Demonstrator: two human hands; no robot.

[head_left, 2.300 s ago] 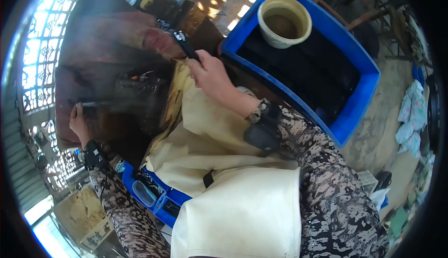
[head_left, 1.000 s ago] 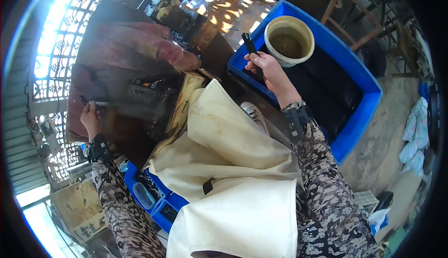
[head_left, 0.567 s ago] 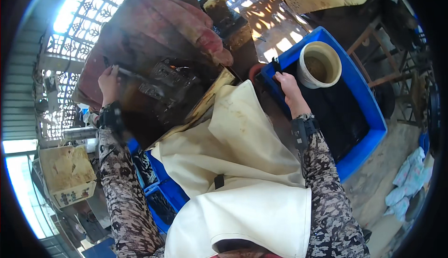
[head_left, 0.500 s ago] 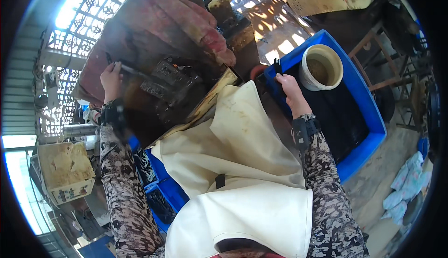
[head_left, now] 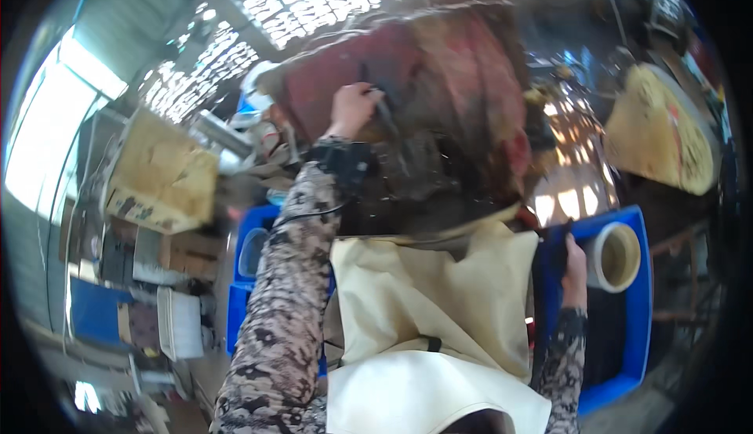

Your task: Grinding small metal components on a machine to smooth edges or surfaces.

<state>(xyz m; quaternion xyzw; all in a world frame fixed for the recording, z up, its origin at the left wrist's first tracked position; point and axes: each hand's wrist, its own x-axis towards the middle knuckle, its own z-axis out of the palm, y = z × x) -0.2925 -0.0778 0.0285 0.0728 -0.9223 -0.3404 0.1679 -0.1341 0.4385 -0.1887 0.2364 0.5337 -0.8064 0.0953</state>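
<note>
My left hand (head_left: 353,110) is closed round the end of a grey metal bar (head_left: 390,120), above the dark workbench. The bar slants down to a dark, wet-looking metal fixture (head_left: 423,154), blurred by motion. At the right, my right hand (head_left: 575,275) is closed with a small black piece (head_left: 570,239) at its fingertips; its exact kind is too blurred to tell. That hand is over the near-left side of a blue bin (head_left: 639,316), next to a cream bucket (head_left: 615,258) standing in it. A cream apron (head_left: 431,300) spreads between my arms up to the bench edge.
A stained reddish cloth (head_left: 478,73) drapes behind the fixture. More blue bins (head_left: 241,308) stand at my left, partly behind my sleeve. A yellowed box (head_left: 161,171) is farther left, and a worn yellowish panel (head_left: 663,132) is at the far right.
The view has swung to the left, so bench, bin and bucket appear farther right and lower. My left hand keeps hold of the bar, and my right hand stays by the blue bin.
</note>
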